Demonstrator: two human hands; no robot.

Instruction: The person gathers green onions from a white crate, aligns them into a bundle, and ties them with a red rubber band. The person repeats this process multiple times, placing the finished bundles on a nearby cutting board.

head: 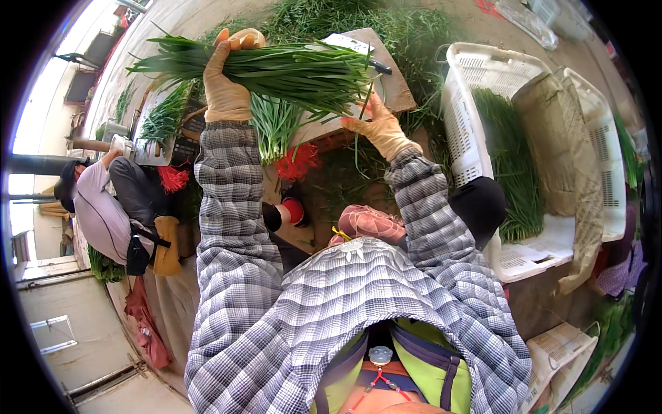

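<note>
My left hand (pixel 226 90), in a pale glove, grips a thick bundle of long green leaves, apparently garlic chives (pixel 295 70), held sideways above a low board (pixel 401 93). At the bundle's right end is my right hand (pixel 385 129), gloved with orange-red fingertips. Its thumb and fingers are apart beside the stem ends, and a few loose strands hang there. Beneath the held bundle lies another bunch of chives (pixel 274 127), pale stems towards me. A dark handle (pixel 380 66) sticks out on the board, the rest of that tool being hidden.
Red ties (pixel 298 163) hang at the board's near edge. To the right stands a white plastic crate (pixel 465 111) holding chives (pixel 509 165) and brown sheeting (pixel 558 139). Loose greens (pixel 341 23) litter the floor beyond. Another person (pixel 106 207) sits at left by a board with chives.
</note>
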